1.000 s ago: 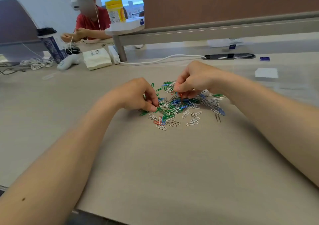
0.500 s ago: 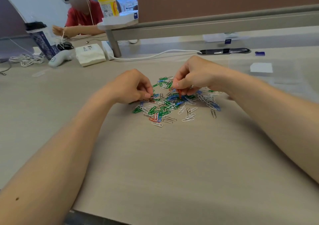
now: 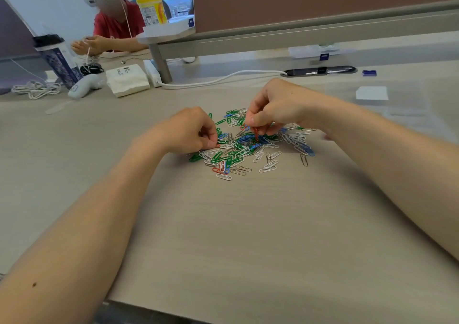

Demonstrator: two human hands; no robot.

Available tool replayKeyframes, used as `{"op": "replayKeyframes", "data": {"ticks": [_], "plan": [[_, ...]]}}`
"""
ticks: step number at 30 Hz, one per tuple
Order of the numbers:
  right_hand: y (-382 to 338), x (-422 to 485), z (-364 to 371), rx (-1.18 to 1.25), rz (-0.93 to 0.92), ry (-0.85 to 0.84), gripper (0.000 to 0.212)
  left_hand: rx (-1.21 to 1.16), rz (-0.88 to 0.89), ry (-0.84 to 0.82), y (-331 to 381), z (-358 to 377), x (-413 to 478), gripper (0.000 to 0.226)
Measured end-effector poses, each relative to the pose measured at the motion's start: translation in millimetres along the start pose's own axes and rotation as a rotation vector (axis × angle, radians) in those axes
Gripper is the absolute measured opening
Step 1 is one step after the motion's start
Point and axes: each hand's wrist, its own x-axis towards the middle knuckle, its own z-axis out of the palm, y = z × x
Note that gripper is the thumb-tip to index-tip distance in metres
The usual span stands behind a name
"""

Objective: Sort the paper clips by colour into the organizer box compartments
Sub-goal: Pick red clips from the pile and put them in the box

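Little has shifted since half a second ago: both hands stay at the heap and my view has only drifted a touch.

The pale wood-grain table (image 3: 248, 224) fills most of what I see. Both bare forearms reach in from 7 and 4 o'clock and meet near the middle. The right hand (image 3: 278, 107) hangs over the 12 to 1 o'clock side of the heap, knuckles up, fingers curled. The left hand (image 3: 188, 131) sits at the heap's 9 o'clock edge, fingers curled in with thumb and forefinger tips pressed together against the outermost clips. I cannot tell whether a clip is caught between them.

The pile of paper clips (image 3: 238, 150) lies loose on the table at centre, a mix of green, blue, white, silver and a few red. None is sorted yet.

Off at 10 o'clock a white tissue pack (image 3: 127, 80) rests on the table, and at 2 o'clock lies a small white card (image 3: 371, 93).

The red clip (image 3: 256, 133) is pinched between the right thumb and forefinger and hangs down, its lower end touching the blue clips in the heap.
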Motion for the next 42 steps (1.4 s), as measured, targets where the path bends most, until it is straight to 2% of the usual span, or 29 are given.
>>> {"op": "replayKeyframes", "data": {"ticks": [5, 9, 13, 16, 19, 26, 31, 38, 42], "plan": [[1, -1, -2, -0.005, -0.01, 0.005, 0.011, 0.047, -0.023, -0.024, 2, 3, 2, 0.008], [-1, -3, -7, 0.0, -0.026, 0.025, 0.013, -0.008, -0.001, 0.077, 5, -1, 2, 0.007], [1, -12, -23, -0.018, -0.022, 0.063, 0.013, -0.189, 0.036, 0.178, 20, -7, 4, 0.008], [8, -24, -42, -0.011, 0.0, 0.109, 0.01, -0.393, 0.059, 0.169, 42, -10, 7, 0.014], [17, -39, -64, -0.019, 0.026, 0.155, 0.007, -0.484, 0.097, 0.12, 70, -11, 18, 0.011], [51, -72, -100, -0.036, 0.117, 0.257, 0.002, -0.38, 0.271, 0.133, 141, 2, 69, 0.012], [74, -84, -103, -0.075, 0.177, 0.237, 0.009, -0.247, 0.346, 0.103, 164, 18, 90, 0.013], [75, -82, -100, -0.503, 0.17, 0.224, 0.01, -0.093, 0.377, 0.06, 168, 25, 96, 0.01], [71, -82, -101, -0.518, 0.184, 0.194, 0.017, -0.115, 0.362, 0.118, 161, 21, 93, 0.007]]}}
